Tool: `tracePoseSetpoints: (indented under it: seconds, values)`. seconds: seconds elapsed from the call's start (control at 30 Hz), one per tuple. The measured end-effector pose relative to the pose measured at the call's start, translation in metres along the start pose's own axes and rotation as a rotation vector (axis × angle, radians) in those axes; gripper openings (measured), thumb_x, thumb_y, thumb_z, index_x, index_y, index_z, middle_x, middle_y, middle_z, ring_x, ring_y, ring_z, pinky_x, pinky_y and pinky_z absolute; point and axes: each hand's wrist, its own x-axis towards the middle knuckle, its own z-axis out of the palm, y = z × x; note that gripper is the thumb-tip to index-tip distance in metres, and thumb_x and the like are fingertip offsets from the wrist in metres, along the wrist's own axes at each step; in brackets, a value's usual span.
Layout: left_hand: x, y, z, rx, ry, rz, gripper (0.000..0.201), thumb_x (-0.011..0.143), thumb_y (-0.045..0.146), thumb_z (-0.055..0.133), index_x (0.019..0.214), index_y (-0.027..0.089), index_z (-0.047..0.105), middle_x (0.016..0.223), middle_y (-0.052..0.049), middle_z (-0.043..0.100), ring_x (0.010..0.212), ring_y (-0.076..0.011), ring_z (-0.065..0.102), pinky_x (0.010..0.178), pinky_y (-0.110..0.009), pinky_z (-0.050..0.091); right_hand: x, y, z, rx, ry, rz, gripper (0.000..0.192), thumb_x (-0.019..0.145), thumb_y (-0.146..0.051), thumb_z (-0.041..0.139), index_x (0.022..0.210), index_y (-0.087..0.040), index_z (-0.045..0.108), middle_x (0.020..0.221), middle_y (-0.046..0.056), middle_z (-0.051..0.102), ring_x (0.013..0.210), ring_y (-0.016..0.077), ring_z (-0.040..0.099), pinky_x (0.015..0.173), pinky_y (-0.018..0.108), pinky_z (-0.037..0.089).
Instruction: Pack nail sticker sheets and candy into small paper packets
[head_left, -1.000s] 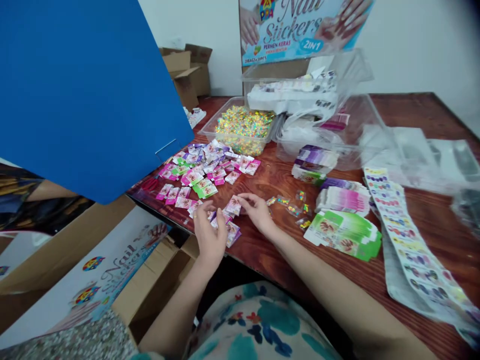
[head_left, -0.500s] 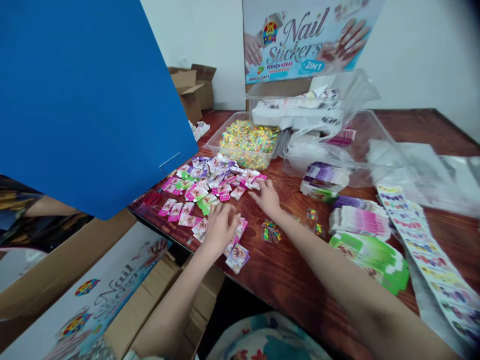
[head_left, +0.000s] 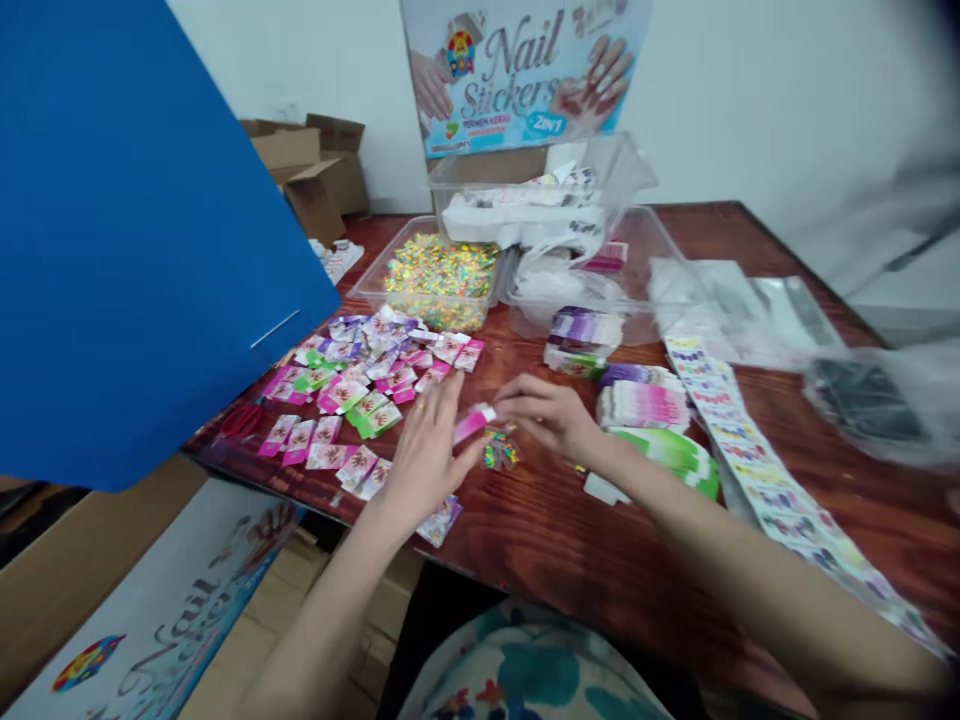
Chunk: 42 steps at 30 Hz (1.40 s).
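A small pink and white box (head_left: 471,424) is tilted above the table between my two hands. My left hand (head_left: 429,450) holds it between the thumb and the long, raised fingers. My right hand (head_left: 553,410) pinches at its white end flap, with the fingers bent together. Just beneath lie clear sachets of colourful candy (head_left: 501,450). To the left spreads a pile of small printed boxes (head_left: 390,360) in pink, purple and green. A short row of pink boxes (head_left: 298,440) lies nearer the table edge.
A clear tub of bright sachets (head_left: 442,280) stands behind the pile. Flat carton stacks (head_left: 646,405) and a sticker strip (head_left: 757,470) lie to the right. Red scissors (head_left: 241,418) rest at the left edge. A blue panel (head_left: 150,250) blocks the upper left.
My hands have come together around one small pink box, which now sits between them. My right hand has left the edge of the pile. The view has turned to the right.
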Motion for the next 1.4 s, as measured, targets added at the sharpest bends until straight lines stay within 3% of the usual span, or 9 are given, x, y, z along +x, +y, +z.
tracePoseSetpoints:
  seconds: [0.2,0.3,0.4,0.5,0.63,0.83,1.03,1.2,1.4]
  values:
    - [-0.032,0.038,0.052,-0.483,-0.244,-0.117,0.034,0.089,0.023,0.050,0.123,0.023,0.054,0.121,-0.010,0.066,0.111,-0.0230,0.063,0.096,-0.038,0.049,-0.093,-0.038,-0.051,-0.078,0.047,0.243,0.027,0.094,-0.034,0.054,0.116,-0.026,0.068,0.101,0.007,0.071,0.093,0.0196,0.066,0.084,0.033,0.051]
    - [-0.042,0.051,0.063,-0.676,-0.212,-0.334,0.035,0.083,0.031,0.061,0.117,0.022,0.056,0.101,-0.006,0.068,0.093,-0.0195,0.066,0.087,-0.033,0.052,-0.147,-0.018,-0.114,-0.351,0.268,0.490,0.027,0.093,-0.039,0.053,0.105,-0.024,0.072,0.097,0.008,0.072,0.088,0.0238,0.066,0.082,0.039,0.052]
    - [-0.042,0.062,0.065,-0.865,-0.174,-0.536,0.048,0.076,0.038,0.069,0.118,0.020,0.056,0.080,0.001,0.062,0.068,-0.0135,0.060,0.069,-0.026,0.052,-0.191,0.013,-0.172,-0.510,0.205,0.654,0.030,0.090,-0.038,0.054,0.100,-0.019,0.074,0.101,0.013,0.071,0.092,0.0283,0.066,0.086,0.044,0.051]
    - [-0.038,0.073,0.063,-0.986,-0.151,-0.617,0.049,0.071,0.044,0.073,0.109,0.016,0.062,0.074,0.002,0.058,0.061,-0.0111,0.054,0.061,-0.024,0.050,-0.212,0.044,-0.194,-0.541,0.110,0.689,0.030,0.087,-0.032,0.058,0.110,-0.019,0.072,0.119,0.014,0.066,0.113,0.0298,0.060,0.099,0.045,0.045]
    - [-0.037,0.086,0.066,-1.017,-0.120,-0.614,0.038,0.068,0.046,0.075,0.087,0.015,0.065,0.074,0.000,0.059,0.059,-0.0102,0.052,0.058,-0.023,0.049,-0.216,0.069,-0.184,-0.556,0.115,0.708,0.033,0.083,-0.025,0.064,0.115,-0.019,0.070,0.133,0.015,0.058,0.122,0.0312,0.054,0.103,0.047,0.042]
    - [-0.045,0.093,0.075,-1.034,-0.151,-0.576,0.030,0.075,0.043,0.071,0.085,0.016,0.061,0.072,0.002,0.057,0.055,-0.0084,0.050,0.055,-0.021,0.046,-0.216,0.070,-0.175,-0.581,0.234,0.697,0.014,0.083,-0.028,0.066,0.083,-0.020,0.077,0.123,0.015,0.065,0.120,0.0334,0.054,0.103,0.052,0.037]
    - [-0.035,0.101,0.074,-0.969,-0.122,-0.413,0.019,0.080,0.033,0.068,0.084,0.018,0.058,0.084,-0.001,0.064,0.079,-0.0137,0.062,0.079,-0.026,0.050,-0.195,0.001,-0.175,-0.484,0.361,0.656,0.030,0.090,-0.042,0.055,0.084,-0.018,0.072,0.082,0.009,0.072,0.075,0.0219,0.064,0.072,0.035,0.050]
    - [-0.011,0.131,0.077,-1.157,-0.111,-0.256,0.030,0.069,0.025,0.078,0.087,0.019,0.054,0.123,-0.010,0.063,0.118,-0.0221,0.057,0.103,-0.035,0.042,-0.151,-0.070,-0.134,0.053,0.448,0.593,0.032,0.083,-0.048,0.065,0.082,-0.016,0.071,0.072,0.004,0.070,0.062,0.0154,0.060,0.056,0.026,0.047]
    - [-0.012,0.132,0.102,-1.307,-0.011,-0.463,0.029,0.068,0.025,0.079,0.084,0.016,0.056,0.083,-0.002,0.066,0.077,-0.0136,0.063,0.078,-0.028,0.050,-0.129,-0.071,-0.074,-0.048,0.476,0.459,0.023,0.088,-0.039,0.062,0.087,-0.017,0.071,0.074,0.005,0.071,0.065,0.0163,0.064,0.059,0.027,0.051]
